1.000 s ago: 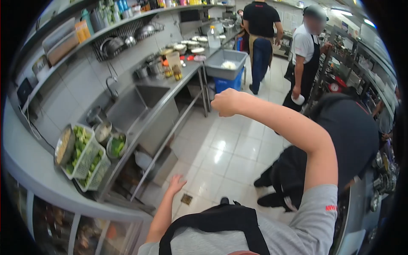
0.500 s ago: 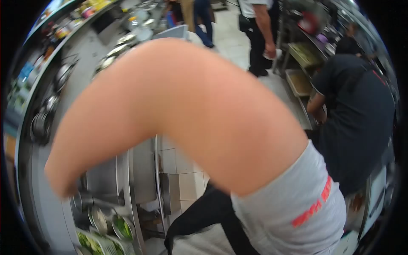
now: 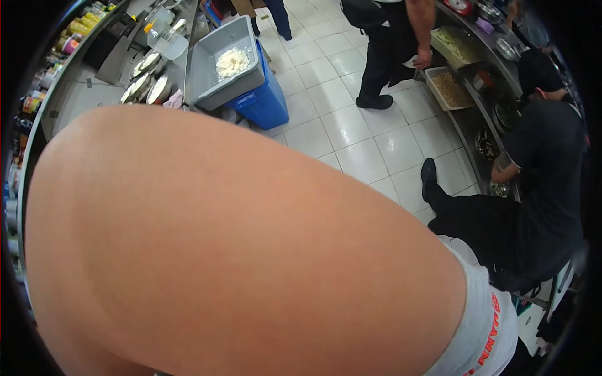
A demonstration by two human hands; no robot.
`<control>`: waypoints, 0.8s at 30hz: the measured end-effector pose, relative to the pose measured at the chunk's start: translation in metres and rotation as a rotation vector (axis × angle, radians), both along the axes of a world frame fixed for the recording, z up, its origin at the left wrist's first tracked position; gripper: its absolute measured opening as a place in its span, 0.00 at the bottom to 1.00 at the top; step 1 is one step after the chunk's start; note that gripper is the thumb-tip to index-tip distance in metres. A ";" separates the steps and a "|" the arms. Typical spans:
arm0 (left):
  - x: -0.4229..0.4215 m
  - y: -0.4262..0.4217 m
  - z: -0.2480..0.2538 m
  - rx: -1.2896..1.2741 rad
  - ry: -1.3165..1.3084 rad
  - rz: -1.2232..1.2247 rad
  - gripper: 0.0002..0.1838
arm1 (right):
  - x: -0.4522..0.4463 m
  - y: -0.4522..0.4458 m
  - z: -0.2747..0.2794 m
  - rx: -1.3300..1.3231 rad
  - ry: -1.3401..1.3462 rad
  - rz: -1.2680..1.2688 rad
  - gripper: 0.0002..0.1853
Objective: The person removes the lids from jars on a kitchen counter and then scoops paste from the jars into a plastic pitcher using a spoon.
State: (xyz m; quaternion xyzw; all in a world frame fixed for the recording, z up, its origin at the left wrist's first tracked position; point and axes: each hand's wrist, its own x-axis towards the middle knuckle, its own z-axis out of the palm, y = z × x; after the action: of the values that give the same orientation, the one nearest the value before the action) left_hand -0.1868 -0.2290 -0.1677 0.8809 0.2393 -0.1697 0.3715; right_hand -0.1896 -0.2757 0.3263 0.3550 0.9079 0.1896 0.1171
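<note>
A bent bare arm point(image 3: 251, 244) in a light grey sleeve point(image 3: 480, 319) with red lettering fills most of the lower view. It seems to be my right arm, raised close to the camera. Its hand lies outside the frame, so whatever it holds or touches is hidden. My left hand does not show anywhere. Behind the arm, a grey plastic tub point(image 3: 216, 94) with a white, crumbly heap point(image 3: 232, 63) inside sits on top of a blue bin point(image 3: 271, 103). Metal bowls or lids point(image 3: 138, 88) stand on the counter to the left of the tub.
A co-worker in black point(image 3: 549, 169) crouches at the metal shelves point(image 3: 467, 119) on the right, a hand near a bowl. Another person point(image 3: 379, 56) stands on the tiled floor point(image 3: 351, 128). A long shelf of bottles and jars point(image 3: 78, 28) runs along the left.
The view has shifted, and the arm appears larger and lower, hiding the counter and vegetable containers at lower left. The tub, blue bin and more floor now show.
</note>
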 end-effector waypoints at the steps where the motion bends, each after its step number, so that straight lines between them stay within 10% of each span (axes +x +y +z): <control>1: 0.012 0.001 -0.006 -0.013 0.020 -0.009 0.30 | 0.017 0.005 -0.004 -0.011 0.020 0.003 0.15; 10: 0.057 0.034 -0.040 -0.069 0.326 0.059 0.30 | 0.176 0.038 -0.014 -0.085 0.101 0.031 0.14; 24: 0.040 0.036 0.054 -0.303 0.339 0.632 0.29 | 0.373 0.134 -0.034 -0.259 0.197 0.024 0.12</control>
State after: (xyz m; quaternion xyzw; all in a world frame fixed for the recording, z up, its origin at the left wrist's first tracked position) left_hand -0.1466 -0.1931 -0.1142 0.6582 0.5291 -0.2236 0.4866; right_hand 0.1830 -0.1413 0.2922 0.3429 0.9361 0.0366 0.0700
